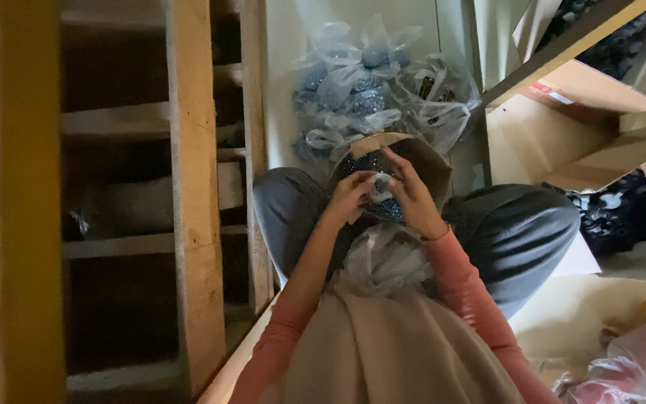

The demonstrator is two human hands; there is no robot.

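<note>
Floor: several tied bags (pixel 383 90); two hands (pixel 386 196) share one glittery piece (pixel 371 162).

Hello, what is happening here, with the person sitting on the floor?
A person sits cross-legged on the floor and holds a dark blue glittery piece over the lap with both hands: the left hand and the right hand grip it close together. A brown cardboard piece lies just behind it. Clear plastic bags of blue glittery items are piled against the wall in front. An open cardboard box stands to the right.
</note>
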